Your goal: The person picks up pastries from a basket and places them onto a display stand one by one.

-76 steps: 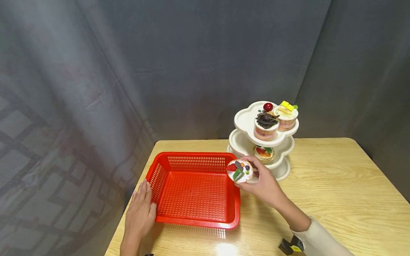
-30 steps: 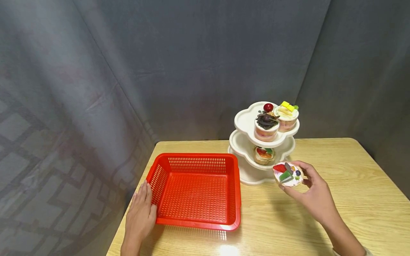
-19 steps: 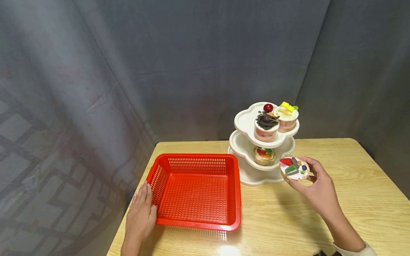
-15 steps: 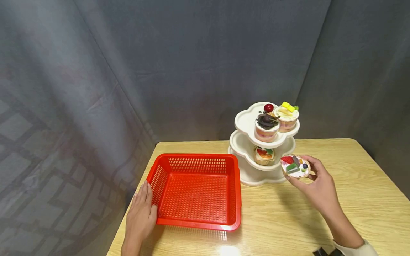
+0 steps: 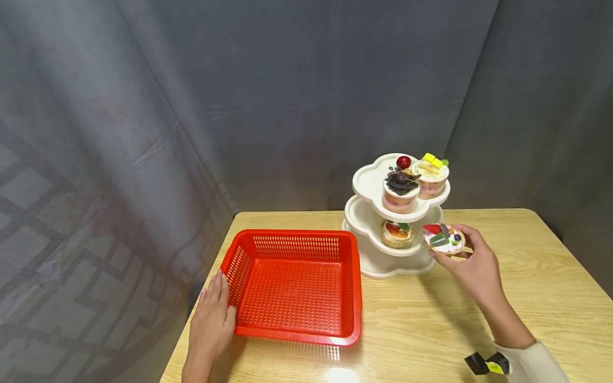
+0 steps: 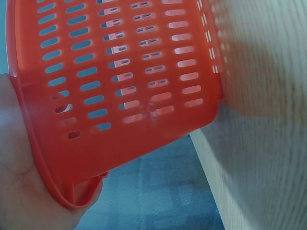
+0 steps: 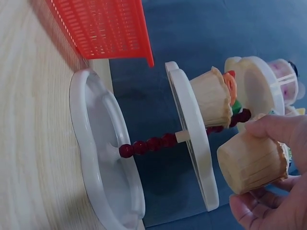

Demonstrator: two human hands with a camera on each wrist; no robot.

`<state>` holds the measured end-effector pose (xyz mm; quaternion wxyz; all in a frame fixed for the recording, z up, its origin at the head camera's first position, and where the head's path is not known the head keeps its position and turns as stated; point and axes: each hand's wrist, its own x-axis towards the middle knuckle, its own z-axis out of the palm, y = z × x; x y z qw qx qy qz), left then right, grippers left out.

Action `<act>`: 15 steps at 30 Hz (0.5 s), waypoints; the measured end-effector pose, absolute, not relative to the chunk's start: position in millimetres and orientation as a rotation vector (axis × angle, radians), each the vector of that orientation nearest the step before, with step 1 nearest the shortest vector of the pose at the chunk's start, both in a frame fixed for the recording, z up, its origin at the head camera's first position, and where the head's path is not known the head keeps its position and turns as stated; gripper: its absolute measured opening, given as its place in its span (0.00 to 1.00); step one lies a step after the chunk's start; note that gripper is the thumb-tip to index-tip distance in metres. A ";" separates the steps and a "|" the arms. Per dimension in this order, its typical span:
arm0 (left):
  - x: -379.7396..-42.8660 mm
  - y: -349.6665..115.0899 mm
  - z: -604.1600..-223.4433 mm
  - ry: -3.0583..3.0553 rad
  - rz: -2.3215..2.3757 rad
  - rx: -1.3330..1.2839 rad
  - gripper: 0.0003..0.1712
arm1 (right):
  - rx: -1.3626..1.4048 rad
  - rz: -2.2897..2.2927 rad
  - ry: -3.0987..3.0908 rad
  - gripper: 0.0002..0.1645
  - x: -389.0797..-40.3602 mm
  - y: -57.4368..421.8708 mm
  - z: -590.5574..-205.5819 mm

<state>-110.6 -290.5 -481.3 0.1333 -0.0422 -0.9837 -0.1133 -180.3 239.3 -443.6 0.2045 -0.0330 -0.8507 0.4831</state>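
Observation:
My right hand [image 5: 481, 271] pinches a fruit tart [image 5: 444, 239], thumb on one side and fingers on the other. Strawberry, green and dark pieces top its white cream. It is raised just right of the middle tier of a white three-tier dessert stand [image 5: 366, 183]; the right wrist view shows its pale ribbed cup [image 7: 252, 163] beside that plate. Another fruit tart [image 5: 396, 234] sits on the middle tier. The top tier bears a chocolate-topped dessert cup [image 5: 401, 198] and a yellow-topped one [image 5: 431, 181]. My left hand [image 5: 210, 324] rests straight-fingered on the left rim of a red plastic basket [image 5: 292, 298].
The basket stands on a light wooden table [image 5: 517, 266], left of the stand, with nothing in it. A grey curtain [image 5: 306, 106] hangs behind and at the sides. Dark red beads [image 7: 153, 143] form the stand's post.
My right hand has carried the tart from the basket's right edge to the stand's right side, then slightly forward toward the middle tier. My left hand has stayed on the basket.

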 end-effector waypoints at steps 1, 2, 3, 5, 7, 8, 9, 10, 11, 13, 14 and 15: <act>-110.6 -290.6 -481.5 -2.853 -0.328 -0.123 0.37 | -0.088 1.345 -2.375 0.45 -182.3 240.0 -443.6; -110.8 -290.7 -481.6 -2.853 -0.330 -0.121 0.37 | -0.087 1.341 -2.379 0.45 -183.9 240.5 -443.4; -110.9 -290.7 -481.7 -2.856 -0.332 -0.117 0.37 | -0.087 1.337 -2.383 0.45 -185.6 240.9 -443.1; -111.2 -290.5 -481.6 -2.856 -0.336 -0.113 0.37 | -0.089 1.330 -2.390 0.45 -189.0 241.7 -443.1; -111.1 -290.2 -481.5 -2.858 -0.349 -0.107 0.37 | -0.092 1.319 -2.397 0.45 -192.2 242.2 -442.9; -111.0 -290.1 -481.5 -2.857 -0.354 -0.105 0.37 | -0.090 1.315 -2.400 0.45 -193.8 242.6 -443.2; -110.8 -289.9 -481.4 -2.856 -0.359 -0.104 0.37 | -0.088 1.311 -2.400 0.46 -195.6 242.9 -443.4; -110.6 -289.8 -481.4 -2.853 -0.361 -0.104 0.37 | -0.085 1.305 -2.401 0.46 -197.3 243.3 -443.6; -110.4 -289.7 -481.4 -2.851 -0.365 -0.105 0.37 | -0.081 1.297 -2.402 0.46 -198.9 243.6 -443.4; -110.1 -289.6 -481.7 -2.846 -0.365 -0.107 0.37 | -0.071 1.275 -2.404 0.46 -202.2 244.2 -443.3; -110.0 -289.7 -481.9 -2.844 -0.365 -0.108 0.37 | -0.065 1.267 -2.404 0.46 -203.6 244.4 -442.9; -109.9 -289.7 -482.1 -2.843 -0.363 -0.107 0.37 | -0.061 1.258 -2.406 0.46 -205.0 244.5 -442.4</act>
